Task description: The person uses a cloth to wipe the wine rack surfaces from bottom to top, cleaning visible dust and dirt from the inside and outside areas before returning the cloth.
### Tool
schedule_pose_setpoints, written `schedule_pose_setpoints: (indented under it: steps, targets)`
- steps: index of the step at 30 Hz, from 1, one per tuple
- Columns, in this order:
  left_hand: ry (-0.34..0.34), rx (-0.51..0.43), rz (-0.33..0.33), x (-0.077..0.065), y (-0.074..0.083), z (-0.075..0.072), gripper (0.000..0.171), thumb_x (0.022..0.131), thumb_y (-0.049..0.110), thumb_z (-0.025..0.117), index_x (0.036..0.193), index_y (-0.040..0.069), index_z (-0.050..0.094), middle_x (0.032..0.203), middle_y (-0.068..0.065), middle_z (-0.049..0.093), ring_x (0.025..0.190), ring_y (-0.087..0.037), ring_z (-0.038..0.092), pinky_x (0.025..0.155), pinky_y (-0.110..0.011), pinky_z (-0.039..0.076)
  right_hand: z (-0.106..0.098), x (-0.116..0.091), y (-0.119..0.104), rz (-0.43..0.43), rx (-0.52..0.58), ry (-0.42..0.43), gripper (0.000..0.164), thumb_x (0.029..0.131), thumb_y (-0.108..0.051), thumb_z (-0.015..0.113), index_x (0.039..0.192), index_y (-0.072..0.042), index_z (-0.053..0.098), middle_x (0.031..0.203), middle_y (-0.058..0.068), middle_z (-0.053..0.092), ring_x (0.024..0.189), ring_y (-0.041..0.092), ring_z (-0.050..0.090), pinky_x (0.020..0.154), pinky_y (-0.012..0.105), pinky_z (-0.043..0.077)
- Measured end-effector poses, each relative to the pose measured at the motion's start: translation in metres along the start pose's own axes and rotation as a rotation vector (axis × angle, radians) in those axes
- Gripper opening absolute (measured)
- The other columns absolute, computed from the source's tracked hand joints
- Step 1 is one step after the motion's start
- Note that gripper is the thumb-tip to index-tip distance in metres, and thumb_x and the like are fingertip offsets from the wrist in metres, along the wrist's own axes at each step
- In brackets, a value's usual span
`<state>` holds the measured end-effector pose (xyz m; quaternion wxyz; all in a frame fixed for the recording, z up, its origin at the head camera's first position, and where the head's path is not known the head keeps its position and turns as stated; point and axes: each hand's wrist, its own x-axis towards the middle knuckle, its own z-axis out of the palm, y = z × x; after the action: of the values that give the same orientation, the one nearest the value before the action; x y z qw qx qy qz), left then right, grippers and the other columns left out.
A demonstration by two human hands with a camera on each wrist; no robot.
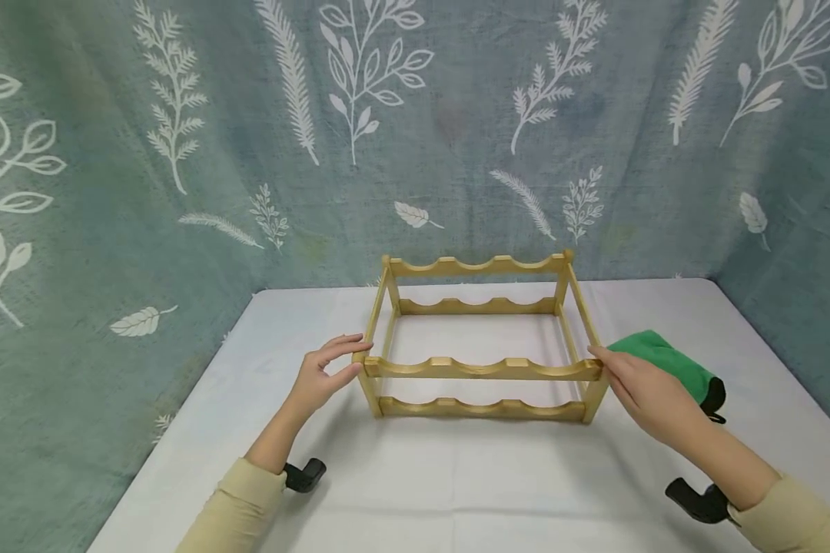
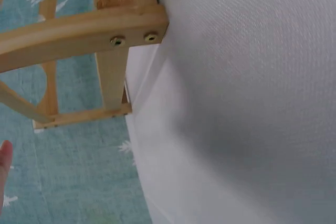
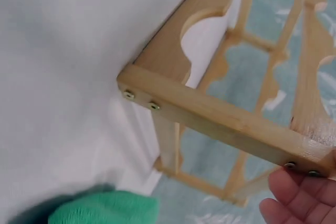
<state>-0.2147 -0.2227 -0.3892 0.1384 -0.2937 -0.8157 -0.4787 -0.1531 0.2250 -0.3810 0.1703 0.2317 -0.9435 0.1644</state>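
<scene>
A pale wooden wine rack (image 1: pixel 484 369) with scalloped rails on two levels stands on the white-covered table in the head view. My left hand (image 1: pixel 325 376) is at its front left upper corner, thumb and fingertips on either side of the post. At the front right upper corner, my right hand (image 1: pixel 653 392) holds the end of the rail. The right wrist view shows those fingers (image 3: pixel 302 195) against the outer face of the screwed end post (image 3: pixel 226 124). Only one fingertip (image 2: pixel 4 156) shows in the left wrist view, below the rack (image 2: pixel 84 38).
A green cloth item (image 1: pixel 664 365) with a black end lies just right of the rack, partly behind my right hand. A leaf-patterned blue-green curtain (image 1: pixel 449 138) hangs behind the white tabletop (image 1: pixel 456 468) and along its sides. Black curved pieces (image 1: pixel 304 475) sit at both wrists.
</scene>
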Motion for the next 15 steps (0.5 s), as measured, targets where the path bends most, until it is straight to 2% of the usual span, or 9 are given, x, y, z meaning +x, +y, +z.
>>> schedule_pose_setpoints:
  steps: [3,6,9,11,13,15]
  targets:
    - [0.050,0.005,0.004,0.001,0.003,0.004,0.026,0.079,-0.010,0.062,0.106,-0.012,0.062,0.114,-0.029,0.057,0.112,-0.041,0.048,0.099,-0.038,0.037,0.000,-0.008,-0.005,0.010,0.011,0.022,0.037,0.089,-0.002,0.055,0.126,0.000,0.052,0.108,0.018,0.062,0.092,0.033,0.062,0.067,0.041,0.052]
    - [0.104,-0.009,-0.002,0.001,0.002,0.009,0.027,0.081,-0.010,0.061,0.107,-0.012,0.062,0.113,-0.028,0.058,0.112,-0.032,0.051,0.098,-0.021,0.035,-0.001,-0.013,-0.008,0.026,0.013,0.027,0.037,0.088,-0.003,0.056,0.125,-0.003,0.053,0.107,0.015,0.064,0.090,0.030,0.063,0.065,0.038,0.052]
    - [0.134,-0.031,-0.039,-0.002,-0.012,0.013,0.029,0.083,-0.006,0.060,0.113,-0.006,0.062,0.118,-0.023,0.058,0.117,-0.021,0.050,0.102,-0.029,0.034,-0.002,-0.017,-0.011,0.034,-0.002,0.053,0.038,0.086,-0.003,0.059,0.124,-0.006,0.055,0.106,0.013,0.065,0.087,0.028,0.064,0.060,0.036,0.051]
    - [0.134,-0.040,-0.078,-0.004,-0.020,0.015,0.031,0.086,-0.002,0.059,0.116,-0.003,0.061,0.121,-0.019,0.058,0.120,-0.016,0.048,0.104,-0.038,0.033,-0.002,-0.018,-0.011,0.028,-0.020,0.077,0.039,0.084,-0.002,0.061,0.122,-0.006,0.057,0.105,0.013,0.066,0.084,0.027,0.065,0.057,0.034,0.050]
    - [0.118,-0.042,-0.099,-0.006,-0.026,0.016,0.031,0.087,0.000,0.058,0.118,-0.001,0.061,0.124,-0.017,0.057,0.124,-0.018,0.045,0.104,-0.047,0.031,-0.001,-0.019,-0.010,0.022,-0.035,0.105,0.039,0.082,-0.001,0.063,0.121,-0.005,0.058,0.105,0.014,0.066,0.083,0.028,0.065,0.054,0.033,0.050]
    - [0.103,-0.034,-0.102,-0.007,-0.022,0.017,0.031,0.087,0.001,0.058,0.118,0.000,0.061,0.124,-0.016,0.057,0.127,-0.022,0.043,0.105,-0.046,0.030,-0.002,-0.018,-0.006,0.021,-0.041,0.118,0.039,0.081,0.001,0.064,0.120,-0.004,0.059,0.105,0.016,0.066,0.081,0.028,0.065,0.053,0.032,0.049]
